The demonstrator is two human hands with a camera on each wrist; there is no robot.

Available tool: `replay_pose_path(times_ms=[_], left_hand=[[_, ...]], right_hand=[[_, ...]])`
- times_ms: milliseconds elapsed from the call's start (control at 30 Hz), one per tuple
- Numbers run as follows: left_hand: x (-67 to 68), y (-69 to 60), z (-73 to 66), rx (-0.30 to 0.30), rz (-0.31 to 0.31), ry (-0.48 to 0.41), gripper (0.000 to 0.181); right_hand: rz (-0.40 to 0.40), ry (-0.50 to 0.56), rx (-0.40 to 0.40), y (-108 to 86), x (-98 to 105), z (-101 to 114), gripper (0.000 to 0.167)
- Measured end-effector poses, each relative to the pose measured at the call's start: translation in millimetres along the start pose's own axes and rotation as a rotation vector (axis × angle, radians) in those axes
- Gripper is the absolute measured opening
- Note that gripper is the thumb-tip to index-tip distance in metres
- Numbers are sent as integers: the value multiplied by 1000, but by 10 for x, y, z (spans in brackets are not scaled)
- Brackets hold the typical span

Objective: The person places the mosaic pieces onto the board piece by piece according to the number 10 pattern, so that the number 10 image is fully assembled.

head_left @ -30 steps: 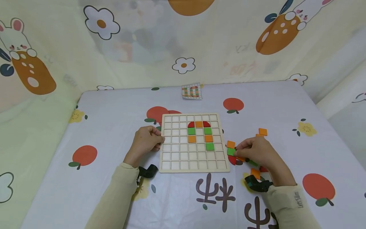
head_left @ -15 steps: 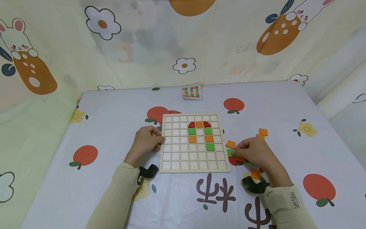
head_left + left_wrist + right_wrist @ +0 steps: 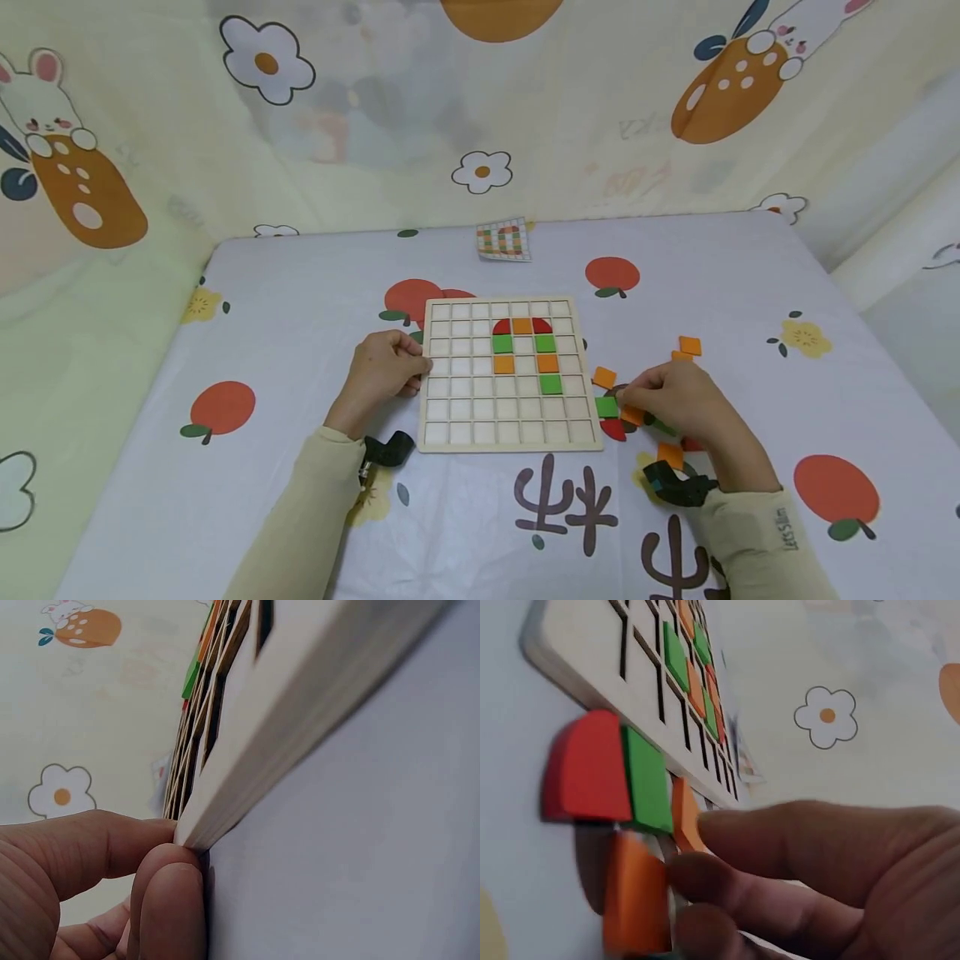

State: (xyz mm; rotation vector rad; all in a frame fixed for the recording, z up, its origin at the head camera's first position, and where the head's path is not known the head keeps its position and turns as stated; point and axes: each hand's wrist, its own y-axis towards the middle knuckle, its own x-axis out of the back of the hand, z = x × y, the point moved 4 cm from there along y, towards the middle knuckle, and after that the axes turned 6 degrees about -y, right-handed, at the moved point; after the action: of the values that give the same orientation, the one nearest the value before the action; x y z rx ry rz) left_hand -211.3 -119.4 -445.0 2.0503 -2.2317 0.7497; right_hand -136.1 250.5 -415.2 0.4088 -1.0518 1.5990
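On the table lies a pale wooden grid board (image 3: 461,410) with red, orange and green tiles set in some cells. My left hand (image 3: 382,367) pinches its left edge; the left wrist view shows fingertips (image 3: 171,900) against the board's rim. Beside the right edge, my right hand (image 3: 675,400) hovers low over loose tiles, fingers bent and slightly apart, with nothing seen between them. Nearest its fingertips are a green square tile (image 3: 607,407), an orange tile (image 3: 604,377) and another orange tile (image 3: 636,896), blurred in the right wrist view. A red rounded tile (image 3: 589,769) touches the green one.
A small card (image 3: 503,240) printed with a coloured grid pattern leans at the table's back edge. More orange tiles (image 3: 690,345) lie beyond my right hand, and another orange tile (image 3: 670,455) sits near the right wrist camera (image 3: 678,485).
The green tile by the board has slid a little toward me, and my right fingers have come off it, drawing slightly right. My left hand and the board stay put.
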Motion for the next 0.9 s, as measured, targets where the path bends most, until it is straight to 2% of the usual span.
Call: replay_pose_path(times_ms=[133, 433, 667, 900], left_hand=[[8, -9, -7, 0, -4, 2, 16], [20, -24, -10, 9, 2, -24, 18], [24, -19, 1, 12, 0, -20, 19], [16, 0, 8, -1, -2, -6, 17]], right_hand=[[40, 3, -18, -20, -51, 21, 25], [39, 74, -9, -37, -53, -19, 29], [41, 131, 21, -42, -77, -10, 24], [-4, 49, -5, -23, -104, 3, 21]])
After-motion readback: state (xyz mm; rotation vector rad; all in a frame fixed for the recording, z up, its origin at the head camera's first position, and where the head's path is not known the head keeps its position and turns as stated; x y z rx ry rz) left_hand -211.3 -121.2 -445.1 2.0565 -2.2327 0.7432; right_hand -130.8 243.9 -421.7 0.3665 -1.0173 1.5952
